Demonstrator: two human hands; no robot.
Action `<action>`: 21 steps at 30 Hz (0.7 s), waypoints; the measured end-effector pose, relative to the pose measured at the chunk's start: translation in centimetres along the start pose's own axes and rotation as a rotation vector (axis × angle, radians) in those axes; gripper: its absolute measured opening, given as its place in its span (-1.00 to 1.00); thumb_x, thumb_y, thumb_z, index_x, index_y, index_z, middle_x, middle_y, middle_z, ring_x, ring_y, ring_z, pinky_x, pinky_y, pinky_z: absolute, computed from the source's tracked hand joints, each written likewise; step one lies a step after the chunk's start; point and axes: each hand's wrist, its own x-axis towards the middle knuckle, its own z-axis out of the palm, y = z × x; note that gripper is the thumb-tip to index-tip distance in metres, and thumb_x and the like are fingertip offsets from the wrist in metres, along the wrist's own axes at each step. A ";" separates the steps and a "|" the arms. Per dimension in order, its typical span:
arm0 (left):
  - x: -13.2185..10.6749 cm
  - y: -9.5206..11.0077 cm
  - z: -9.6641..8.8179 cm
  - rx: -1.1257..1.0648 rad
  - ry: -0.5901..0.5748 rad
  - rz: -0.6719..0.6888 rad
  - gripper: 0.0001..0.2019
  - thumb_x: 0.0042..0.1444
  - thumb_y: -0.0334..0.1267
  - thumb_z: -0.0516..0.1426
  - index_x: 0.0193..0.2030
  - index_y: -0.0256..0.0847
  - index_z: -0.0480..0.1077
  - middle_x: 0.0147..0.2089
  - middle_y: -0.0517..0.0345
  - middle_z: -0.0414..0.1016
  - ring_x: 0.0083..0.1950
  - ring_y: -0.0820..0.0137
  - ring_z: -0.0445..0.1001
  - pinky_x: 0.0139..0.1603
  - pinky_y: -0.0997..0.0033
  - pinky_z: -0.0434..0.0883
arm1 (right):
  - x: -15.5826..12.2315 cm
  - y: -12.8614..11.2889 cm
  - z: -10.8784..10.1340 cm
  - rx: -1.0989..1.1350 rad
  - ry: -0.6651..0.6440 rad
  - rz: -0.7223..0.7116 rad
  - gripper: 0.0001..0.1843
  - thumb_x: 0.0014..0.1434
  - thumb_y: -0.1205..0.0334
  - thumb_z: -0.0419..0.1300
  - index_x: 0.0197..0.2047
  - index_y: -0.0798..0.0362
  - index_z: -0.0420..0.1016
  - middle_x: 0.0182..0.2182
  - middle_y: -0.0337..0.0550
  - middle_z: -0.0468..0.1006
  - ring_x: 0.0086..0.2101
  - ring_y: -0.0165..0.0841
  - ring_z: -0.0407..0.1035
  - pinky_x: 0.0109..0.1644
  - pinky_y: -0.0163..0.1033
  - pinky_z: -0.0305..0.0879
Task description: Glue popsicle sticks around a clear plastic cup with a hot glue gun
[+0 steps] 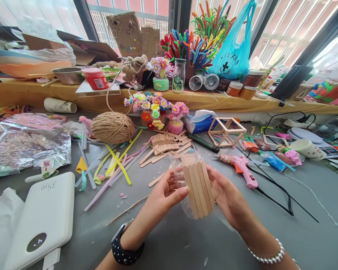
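Over grey tabletop (169, 245), left fingers (181, 193) clasp a stick-faced container (199, 191), right fingers' (219, 180) grip unclear.

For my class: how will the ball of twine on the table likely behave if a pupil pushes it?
The ball of twine would probably roll, given its rounded sides, though perhaps unevenly, since it looks longer than tall. Being wound cord, it seems unlikely to break, and its rough-looking strands should grip well.

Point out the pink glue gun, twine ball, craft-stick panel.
Pink glue gun (243, 167): head view, on its body.
Twine ball (113, 127): head view, visible middle.
Craft-stick panel (202, 190): head view, a stick's face.
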 end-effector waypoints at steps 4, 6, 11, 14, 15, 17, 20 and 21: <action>-0.5 -0.3 -0.4 0.338 0.224 0.267 -0.40 -0.06 -0.18 0.21 0.12 -0.11 0.09 0.13 -0.03 0.29 0.10 0.18 0.31 0.08 0.20 0.27 | 0.6 0.3 -1.5 0.013 0.228 -0.113 -0.68 0.10 -0.01 0.04 -0.26 0.01 0.48 -0.08 -0.11 0.43 0.05 -0.21 0.17 0.08 -0.08 0.14; -0.6 -0.6 -0.8 0.640 0.400 0.512 -0.35 -0.11 -0.24 0.25 0.13 -0.09 0.09 0.14 -0.03 0.27 0.13 0.14 0.27 0.12 0.12 0.22 | 0.8 0.4 -1.9 -0.014 0.268 -0.143 -0.75 0.07 0.06 0.08 -0.38 0.03 0.48 -0.12 -0.10 0.44 0.03 -0.21 0.18 0.07 -0.11 0.13; -0.7 -0.6 -1.3 1.042 0.496 0.980 -0.22 -0.14 -0.35 0.26 0.21 -0.02 -0.02 0.15 0.01 0.24 0.16 0.18 0.24 0.13 0.14 0.24 | 0.6 0.2 -1.6 -0.049 0.244 -0.108 -0.80 0.03 0.12 0.08 -0.53 0.02 0.36 -0.14 -0.16 0.42 0.00 -0.25 0.19 0.05 -0.17 0.12; -0.6 -0.4 -1.3 1.089 0.502 1.044 -0.16 -0.16 -0.36 0.27 0.24 -0.06 -0.07 0.15 -0.03 0.21 0.15 0.18 0.24 0.12 0.13 0.25 | 0.5 0.3 -1.4 -0.059 0.249 -0.119 -0.79 0.03 0.10 0.09 -0.54 0.02 0.34 -0.13 -0.16 0.41 -0.04 -0.27 0.22 0.00 -0.19 0.17; -0.6 -0.4 -1.3 1.094 0.502 1.057 -0.15 -0.16 -0.37 0.28 0.24 -0.08 -0.08 0.16 -0.04 0.20 0.15 0.18 0.24 0.12 0.12 0.26 | 0.4 0.3 -1.4 -0.066 0.259 -0.124 -0.79 0.02 0.09 0.09 -0.53 0.02 0.34 -0.14 -0.16 0.41 -0.05 -0.28 0.23 -0.01 -0.20 0.18; -0.6 -0.5 -1.4 1.101 0.504 1.080 -0.14 -0.17 -0.37 0.28 0.24 -0.08 -0.08 0.16 -0.05 0.20 0.15 0.17 0.24 0.12 0.11 0.27 | 0.5 0.5 -1.4 -0.083 0.278 -0.125 -0.80 0.02 0.08 0.11 -0.50 0.01 0.36 -0.13 -0.16 0.41 -0.07 -0.29 0.24 -0.01 -0.21 0.18; -0.6 -0.7 -1.6 1.104 0.517 1.081 -0.16 -0.14 -0.35 0.27 0.24 -0.04 -0.08 0.15 -0.02 0.20 0.15 0.16 0.24 0.11 0.07 0.28 | 0.6 0.8 -1.5 -0.100 0.291 -0.118 -0.80 0.03 0.05 0.12 -0.42 0.00 0.39 -0.12 -0.16 0.39 -0.09 -0.30 0.25 0.00 -0.22 0.17; -0.6 -0.7 -1.6 1.105 0.520 1.079 -0.16 -0.14 -0.35 0.27 0.24 -0.03 -0.09 0.15 -0.02 0.20 0.15 0.16 0.24 0.11 0.06 0.28 | 0.6 0.9 -1.5 -0.101 0.292 -0.117 -0.80 0.04 0.04 0.13 -0.39 -0.01 0.39 -0.11 -0.16 0.38 -0.09 -0.30 0.25 0.00 -0.23 0.17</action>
